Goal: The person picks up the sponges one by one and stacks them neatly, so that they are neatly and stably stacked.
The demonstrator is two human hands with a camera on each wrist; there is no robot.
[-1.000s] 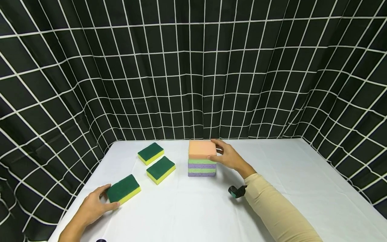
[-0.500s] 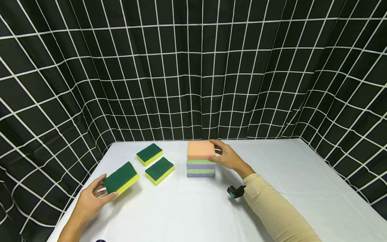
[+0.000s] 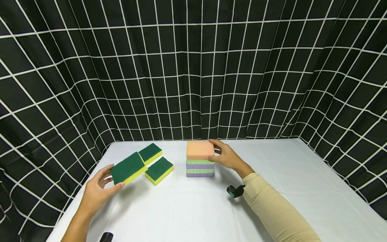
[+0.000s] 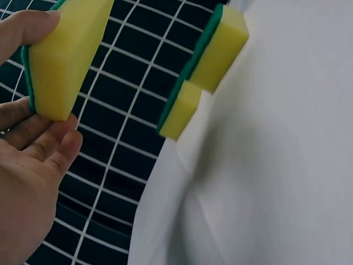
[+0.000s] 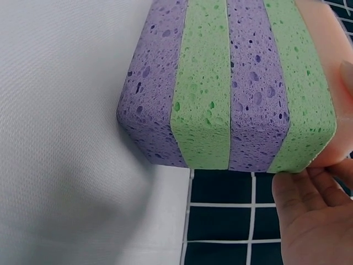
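Note:
My left hand [image 3: 97,190] grips a scrub sponge [image 3: 128,168], dark green on top and yellow below, thumb at its near side and fingers at the far side. It is raised off the table, slightly tilted, and overlaps the back scrub sponge [image 3: 150,152] in the head view. Another scrub sponge [image 3: 160,170] lies just to the right. My right hand [image 3: 228,155] holds the right side of an orange sponge [image 3: 199,149] between thumb and fingers. That sponge tops a neat stack of light green sponges [image 5: 201,88] and purple sponges [image 5: 157,83] in alternating layers.
A white cloth [image 3: 187,208] covers the table. Behind and at both sides hangs a black curtain [image 3: 193,84] with a white grid, meeting the table's back edge. A small black device [image 3: 235,191] sticks out from the right wrist.
My left hand has lifted its scrub sponge off the table and carried it right and away from me, toward the other two. My right hand has stayed at the orange sponge.

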